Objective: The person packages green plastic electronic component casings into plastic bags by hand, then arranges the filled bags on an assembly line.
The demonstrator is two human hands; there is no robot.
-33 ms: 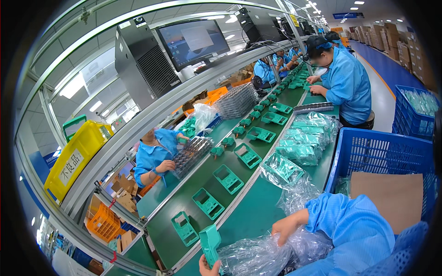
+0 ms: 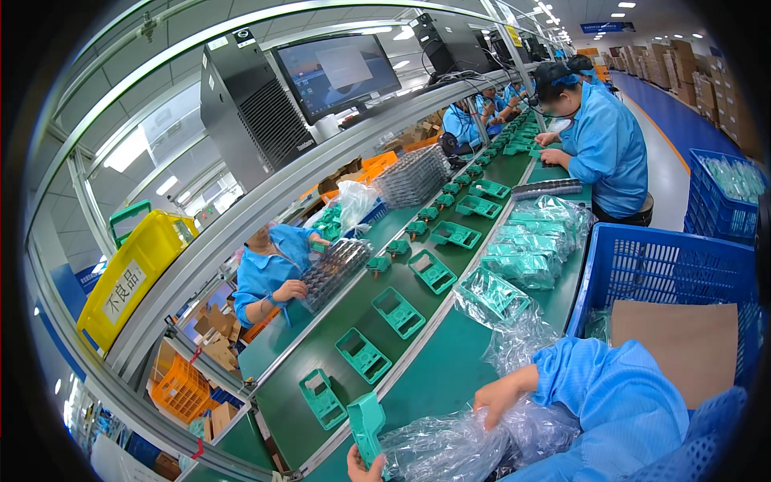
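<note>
My left hand (image 2: 365,467), at the bottom edge, grips the lower end of a green plastic housing (image 2: 367,419), which stands tilted up beside the belt. To its right lies a crumpled clear plastic bag (image 2: 450,442). My right hand (image 2: 504,395) reaches down onto this bag with its fingers closed on the film; the fingertips are partly hidden. More green pieces show faintly through the film under my right forearm. On the green conveyor belt (image 2: 321,353) several open green housings (image 2: 363,356) lie in a row, with smaller green parts (image 2: 397,247) alongside.
Bagged green housings (image 2: 526,253) are piled farther up my bench. A blue crate (image 2: 666,241) with a cardboard sheet (image 2: 675,345) stands at right. Across the belt, a co-worker in blue (image 2: 273,269) handles a clear tray (image 2: 337,269). A metal rail (image 2: 321,173) with a monitor (image 2: 336,72) runs overhead.
</note>
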